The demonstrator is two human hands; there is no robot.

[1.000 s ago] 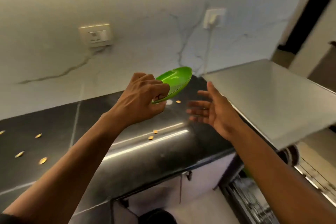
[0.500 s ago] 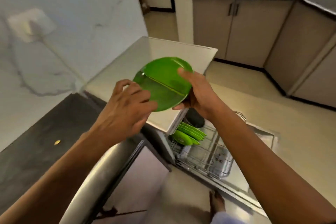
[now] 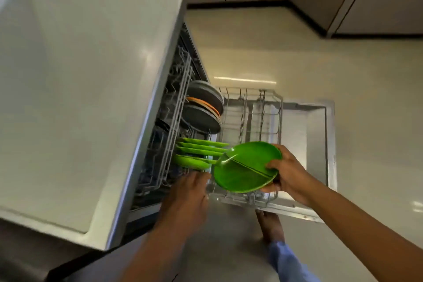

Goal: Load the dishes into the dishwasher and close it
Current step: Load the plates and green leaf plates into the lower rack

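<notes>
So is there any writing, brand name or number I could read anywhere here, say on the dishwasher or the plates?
None can be read.
Green plate in the right hand: no print, only a raised divider line.
Racked green plates and dark plates: no markings.
Dishwasher door and white countertop: plain, no visible label.

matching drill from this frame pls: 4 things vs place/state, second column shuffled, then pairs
1. right hand
2. left hand
3. dark plates
4. lower rack

A. pulled out over the open door
B. grips the green plate by its rim
C. standing on edge at the rack's far end
D. low by the rack's near corner, holding no plate

Pairs: 1-B, 2-D, 3-C, 4-A
</notes>
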